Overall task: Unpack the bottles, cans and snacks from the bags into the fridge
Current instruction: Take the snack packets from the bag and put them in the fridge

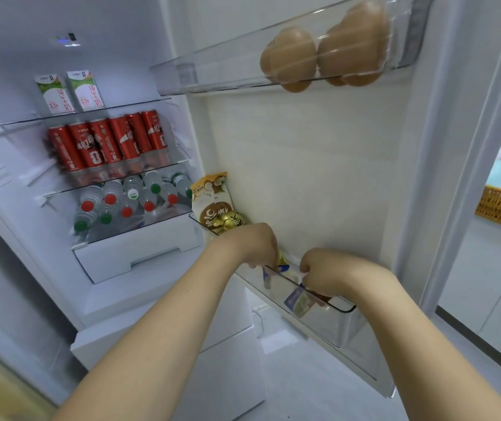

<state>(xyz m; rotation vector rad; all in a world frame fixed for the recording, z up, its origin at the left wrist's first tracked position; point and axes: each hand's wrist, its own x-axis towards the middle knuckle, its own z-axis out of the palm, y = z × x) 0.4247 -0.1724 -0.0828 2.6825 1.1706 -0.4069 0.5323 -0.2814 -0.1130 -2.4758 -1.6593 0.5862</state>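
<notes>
Tucking snack packets (296, 299) into lower door bin (341, 326), both hands down in it. Left hand (256, 247) curled over yellow-and-blue packet at bin's middle; right hand (323, 273) curled, pinching packet edge nearer bin's outer end. Coconut-print pouch (211, 192) and gold-wrapped sweets (228, 221) already at bin's hinge end. Left of bin, inside fridge: red cans (106, 144) shelved, water bottles (127, 199) below them, milk cartons (70, 92) above. Bottles, cans look done (bags out of view, so remainder unknown). Eggs (322, 53) in door bin above.
</notes>
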